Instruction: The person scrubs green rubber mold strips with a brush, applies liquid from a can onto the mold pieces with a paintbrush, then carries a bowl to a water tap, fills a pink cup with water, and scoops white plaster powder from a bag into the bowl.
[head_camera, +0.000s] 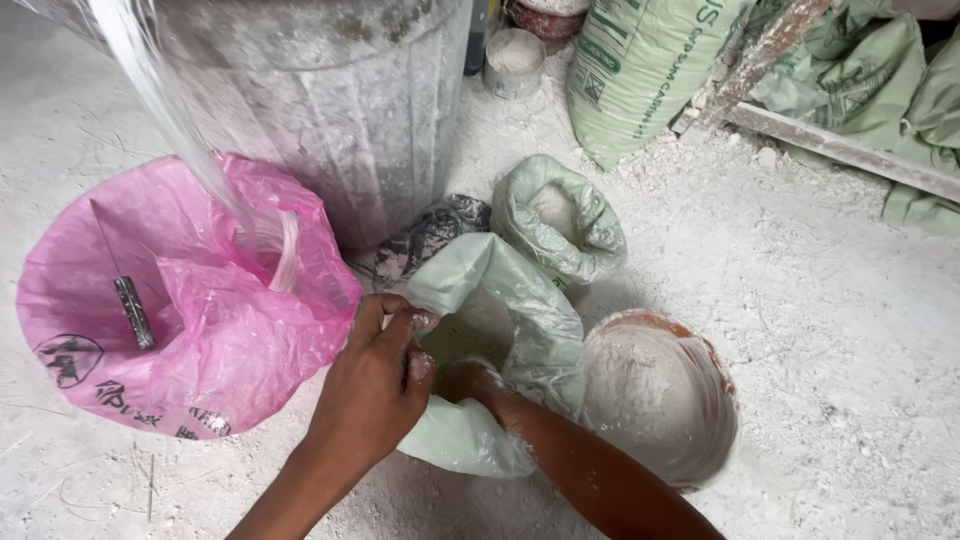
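Far left of the hands, a pink bag sits on the dusty floor, a dark metal piece lying on it. Behind it stands a metal bin. The left hand is closed on the rim of a pale green sack, pinching its edge. The right hand reaches inside that sack, mostly hidden, so its grip cannot be told. Just behind the hands is a second sack holding white powder. Right of the hands, touching the sack, a bowl holds powder.
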